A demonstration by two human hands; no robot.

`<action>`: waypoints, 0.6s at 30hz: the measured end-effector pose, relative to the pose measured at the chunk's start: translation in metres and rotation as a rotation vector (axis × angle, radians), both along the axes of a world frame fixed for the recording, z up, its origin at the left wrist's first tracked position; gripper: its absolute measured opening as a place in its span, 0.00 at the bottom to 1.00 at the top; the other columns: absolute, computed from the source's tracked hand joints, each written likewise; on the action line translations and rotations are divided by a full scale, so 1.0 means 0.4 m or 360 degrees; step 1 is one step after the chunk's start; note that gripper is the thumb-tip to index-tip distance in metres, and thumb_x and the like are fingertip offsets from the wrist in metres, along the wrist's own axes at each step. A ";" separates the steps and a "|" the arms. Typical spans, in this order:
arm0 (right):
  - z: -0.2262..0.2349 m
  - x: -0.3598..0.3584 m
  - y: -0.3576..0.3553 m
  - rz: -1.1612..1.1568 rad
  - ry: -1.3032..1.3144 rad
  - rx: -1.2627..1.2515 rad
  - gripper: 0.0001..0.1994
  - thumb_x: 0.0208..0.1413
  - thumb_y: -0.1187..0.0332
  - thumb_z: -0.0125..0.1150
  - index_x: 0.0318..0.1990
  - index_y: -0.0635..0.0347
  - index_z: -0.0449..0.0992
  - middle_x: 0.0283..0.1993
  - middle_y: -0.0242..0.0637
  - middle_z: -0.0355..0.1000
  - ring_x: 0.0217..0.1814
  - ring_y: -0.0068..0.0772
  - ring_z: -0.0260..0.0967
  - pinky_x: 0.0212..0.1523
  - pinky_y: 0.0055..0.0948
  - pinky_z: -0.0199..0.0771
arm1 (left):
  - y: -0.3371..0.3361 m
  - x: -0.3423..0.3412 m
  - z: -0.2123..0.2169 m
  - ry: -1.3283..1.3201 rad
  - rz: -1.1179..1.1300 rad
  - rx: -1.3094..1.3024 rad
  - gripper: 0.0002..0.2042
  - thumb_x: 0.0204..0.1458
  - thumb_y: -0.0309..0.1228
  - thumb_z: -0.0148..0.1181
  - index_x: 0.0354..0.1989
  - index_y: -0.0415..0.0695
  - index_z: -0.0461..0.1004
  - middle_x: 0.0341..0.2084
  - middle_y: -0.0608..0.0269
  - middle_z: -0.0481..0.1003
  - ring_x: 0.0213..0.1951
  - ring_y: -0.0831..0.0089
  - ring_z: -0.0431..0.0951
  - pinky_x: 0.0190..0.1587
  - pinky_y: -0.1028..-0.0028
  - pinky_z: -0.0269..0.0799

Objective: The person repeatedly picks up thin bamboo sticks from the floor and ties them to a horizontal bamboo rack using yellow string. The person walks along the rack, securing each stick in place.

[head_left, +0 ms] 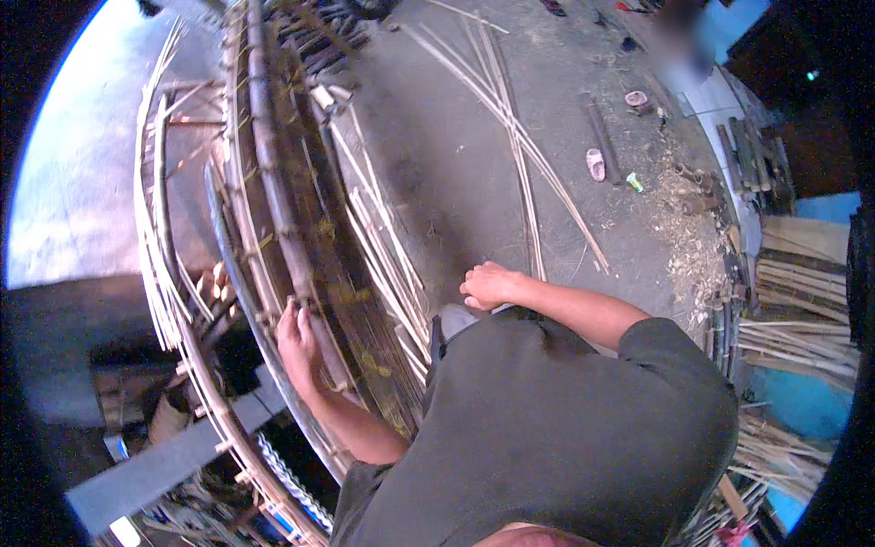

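On my left, a long bamboo frame with a thick dark pole [275,196] runs away from me, with yellowish ties at intervals. My left hand [297,342] rests at this pole, its fingers stretched out along it and holding nothing I can see. In front of my body, above the floor, my right hand [489,285] is closed with its fingers curled; whatever it may hold is hidden. Between the frame and my legs lie several pale split bamboo strips [375,239].
Long strips [510,123] cross on the concrete floor ahead. To the right are a pink sandal [595,164], wood shavings [690,242] and stacked strips [797,342]. A grey plank [150,469] juts out at lower left. A blurred person [684,50] is at the far right.
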State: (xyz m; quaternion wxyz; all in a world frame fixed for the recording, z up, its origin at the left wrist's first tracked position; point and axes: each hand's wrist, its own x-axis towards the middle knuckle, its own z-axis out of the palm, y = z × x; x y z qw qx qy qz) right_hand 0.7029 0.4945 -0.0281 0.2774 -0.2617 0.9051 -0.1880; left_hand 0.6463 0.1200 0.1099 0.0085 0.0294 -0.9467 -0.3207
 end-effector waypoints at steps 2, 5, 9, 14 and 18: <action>-0.004 -0.068 0.081 -0.0193 0.0039 -0.0137 0.15 0.51 0.57 0.55 0.36 0.57 0.79 0.36 0.47 0.76 0.41 0.53 0.74 0.42 0.50 0.73 | 0.114 -0.141 -0.038 -0.0023 -0.0206 -0.0266 0.19 0.59 0.35 0.52 0.55 0.37 0.69 0.49 0.44 0.72 0.51 0.55 0.73 0.56 0.66 0.65; -0.032 -0.168 0.212 -0.0492 -0.0054 -0.0120 0.14 0.52 0.57 0.54 0.36 0.58 0.78 0.36 0.47 0.76 0.42 0.54 0.73 0.42 0.51 0.72 | 0.300 -0.329 -0.113 0.0023 -0.0581 -0.0304 0.19 0.58 0.36 0.53 0.54 0.37 0.70 0.46 0.44 0.73 0.50 0.53 0.73 0.55 0.63 0.66; -0.171 -0.234 0.381 -0.0994 -0.0118 -0.0302 0.14 0.52 0.59 0.52 0.32 0.59 0.78 0.35 0.49 0.75 0.41 0.56 0.72 0.42 0.51 0.72 | 0.537 -0.572 -0.277 -0.0595 -0.0796 -0.0343 0.21 0.57 0.41 0.53 0.55 0.41 0.70 0.47 0.40 0.73 0.48 0.48 0.74 0.51 0.58 0.68; -0.474 -0.266 0.558 -0.1413 -0.0493 -0.0234 0.15 0.54 0.57 0.52 0.35 0.58 0.79 0.37 0.48 0.76 0.41 0.50 0.74 0.44 0.43 0.72 | 0.833 -0.826 -0.573 -0.0960 -0.1183 -0.0410 0.18 0.56 0.41 0.50 0.51 0.46 0.72 0.43 0.36 0.73 0.47 0.43 0.73 0.50 0.55 0.69; -0.623 -0.372 0.723 -0.1752 -0.1029 0.0016 0.16 0.54 0.55 0.51 0.35 0.58 0.79 0.36 0.47 0.76 0.41 0.47 0.75 0.43 0.42 0.72 | 0.926 -0.950 -0.983 -0.1250 -0.1417 -0.0362 0.23 0.54 0.47 0.51 0.55 0.49 0.71 0.48 0.41 0.72 0.53 0.46 0.70 0.55 0.58 0.66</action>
